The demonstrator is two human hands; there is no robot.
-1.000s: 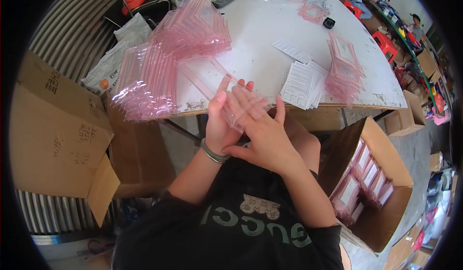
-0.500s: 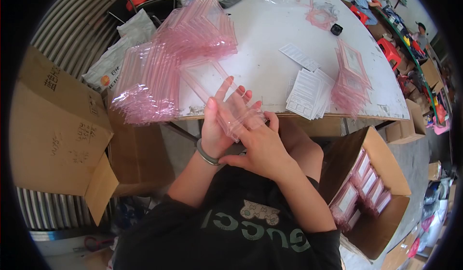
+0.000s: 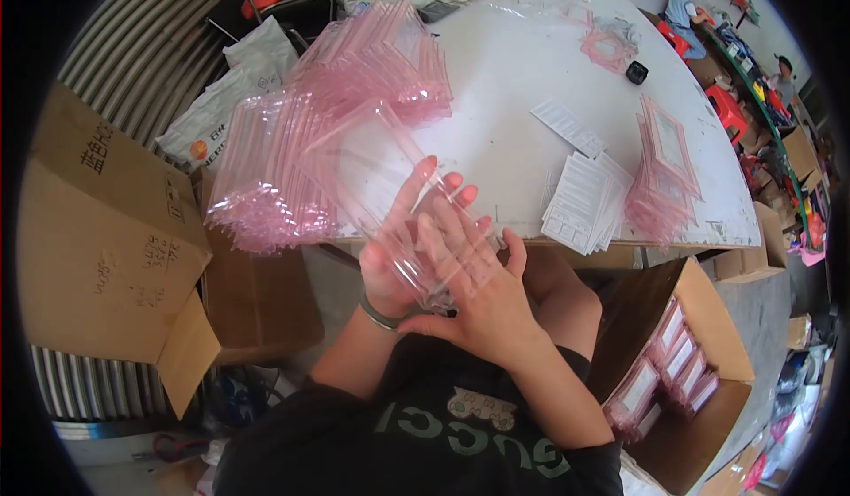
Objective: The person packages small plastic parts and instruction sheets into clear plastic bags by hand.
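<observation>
The person's left hand (image 3: 388, 276) is palm up and partly open, its fingers spread at the clear pink-edged pouch (image 3: 357, 158); the right hand (image 3: 489, 306), fingers nearly straight and parted, lies across the lower end. The pouch slants between them above the near edge of the table (image 3: 496, 142), its far end beside the stacked pouches (image 3: 274, 155). Whether any fingers are inside cannot be told. The step in hand looks like pressing or spreading the plastic; moving it from here calls for light, even support, since thin film may crease.
</observation>
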